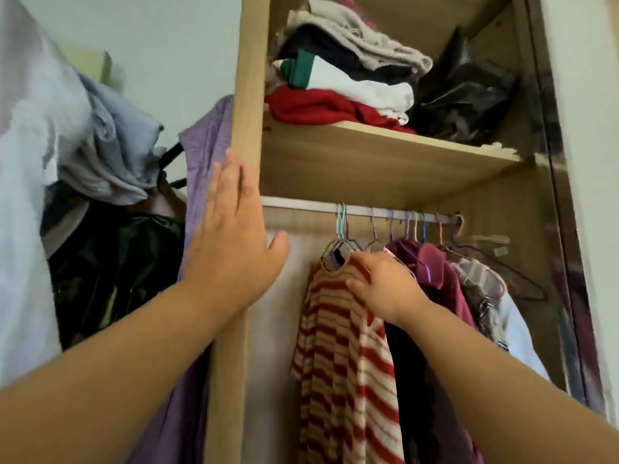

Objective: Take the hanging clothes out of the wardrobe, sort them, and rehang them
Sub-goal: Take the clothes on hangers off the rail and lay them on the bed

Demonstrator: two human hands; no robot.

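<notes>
**Wardrobe (248, 78): hanging garments**

One red-and-white striped shirt (338, 356), hung at the left end of the rail (301, 205), with a maroon shirt (438, 272) just beside it. The right hand (385, 286) grasps its shoulder. The left hand (234, 226), fingers straight, lies flat against the wardrobe's side panel.

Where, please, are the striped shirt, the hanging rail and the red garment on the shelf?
striped shirt (335, 346): head view, its chest.
hanging rail (301, 205): head view, bare left stretch.
red garment (311, 107): head view, folded front edge.

Soft even daylight, slight overall blur, wide-angle bending at edges.
</notes>
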